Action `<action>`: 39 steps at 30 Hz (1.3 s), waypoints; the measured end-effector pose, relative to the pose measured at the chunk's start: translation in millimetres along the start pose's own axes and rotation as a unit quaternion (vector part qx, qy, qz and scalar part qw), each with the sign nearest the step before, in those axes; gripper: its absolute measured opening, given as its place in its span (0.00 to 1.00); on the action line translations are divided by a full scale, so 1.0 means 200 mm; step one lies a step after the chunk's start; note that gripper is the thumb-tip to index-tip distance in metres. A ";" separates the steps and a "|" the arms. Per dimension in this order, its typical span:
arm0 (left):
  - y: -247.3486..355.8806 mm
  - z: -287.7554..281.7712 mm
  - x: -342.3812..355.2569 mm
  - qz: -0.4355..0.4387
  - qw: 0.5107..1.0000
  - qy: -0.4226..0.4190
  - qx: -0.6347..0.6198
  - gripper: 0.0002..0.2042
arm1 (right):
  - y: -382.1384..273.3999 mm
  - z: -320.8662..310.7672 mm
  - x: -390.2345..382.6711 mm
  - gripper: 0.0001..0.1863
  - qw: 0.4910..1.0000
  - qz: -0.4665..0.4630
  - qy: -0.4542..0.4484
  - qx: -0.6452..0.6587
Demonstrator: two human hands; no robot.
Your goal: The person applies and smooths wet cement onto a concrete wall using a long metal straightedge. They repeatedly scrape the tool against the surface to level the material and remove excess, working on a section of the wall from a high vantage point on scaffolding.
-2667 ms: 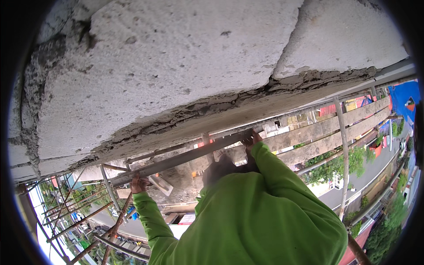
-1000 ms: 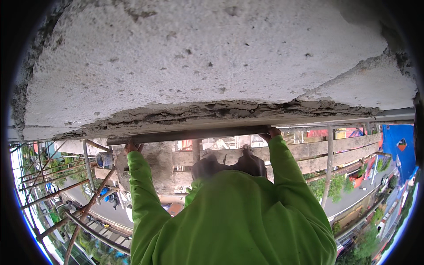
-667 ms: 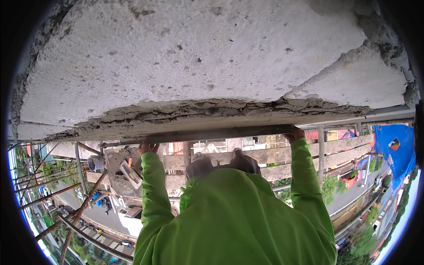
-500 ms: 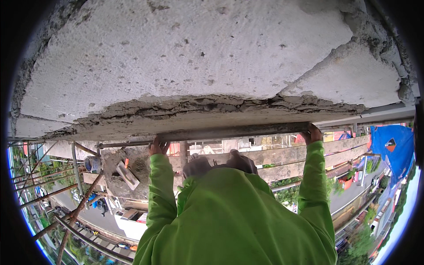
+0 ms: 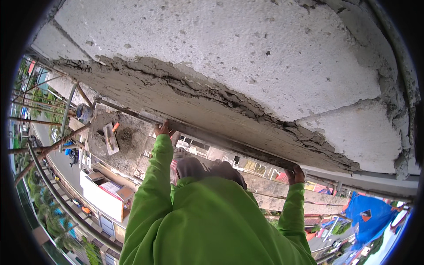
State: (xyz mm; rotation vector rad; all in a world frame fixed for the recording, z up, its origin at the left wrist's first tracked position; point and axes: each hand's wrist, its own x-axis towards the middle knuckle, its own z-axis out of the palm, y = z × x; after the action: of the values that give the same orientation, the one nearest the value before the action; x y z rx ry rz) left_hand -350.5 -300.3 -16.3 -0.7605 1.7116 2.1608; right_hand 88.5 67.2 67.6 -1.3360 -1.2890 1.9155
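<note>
A long grey straightedge (image 5: 229,145) lies along the lower edge of a band of smoothed plaster (image 5: 190,112). My left hand (image 5: 163,129) grips it toward its left end, fingers curled over the edge. Out at the other end, my right hand (image 5: 295,175) is closed round it in the same way. The plaster's upper edge is rough and cracked where it meets the pale concrete wall (image 5: 229,48). Both arms stretch forward in bright green sleeves.
Beside my left arm, a plastering trowel (image 5: 111,138) with an orange handle rests on a mortar-covered board (image 5: 128,143). A bucket (image 5: 83,111) stands among scaffold poles (image 5: 53,148). Planks (image 5: 269,193) run below me, with a street far beneath. Blue tarpaulin (image 5: 371,216) hangs at right.
The view has tilted, so the wall and straightedge now slope down to the right. Both hands keep their hold; in the picture the left sits higher and the right lower.
</note>
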 end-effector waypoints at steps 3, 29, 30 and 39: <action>-0.02 0.03 0.08 -0.017 0.997 0.037 0.068 0.28 | -0.06 0.01 0.03 0.10 0.998 -0.020 -0.035 -0.042; -0.41 0.01 0.18 0.062 0.948 0.123 0.287 0.25 | -0.04 -0.16 0.10 0.10 0.992 0.097 -0.026 0.077; -0.49 0.00 0.17 0.085 0.924 0.154 0.339 0.25 | -0.03 -0.24 0.13 0.12 0.992 0.103 -0.031 0.071; -1.28 0.41 -0.35 -0.138 0.984 0.053 0.102 0.22 | -0.18 -1.07 0.23 0.15 0.990 -0.020 -0.020 -0.140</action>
State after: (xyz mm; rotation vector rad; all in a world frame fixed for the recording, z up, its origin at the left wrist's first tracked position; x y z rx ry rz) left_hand -178.0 -148.3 -172.7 -1.0025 1.7278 1.7621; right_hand 256.8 209.9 59.7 -1.3977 -1.6400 1.7914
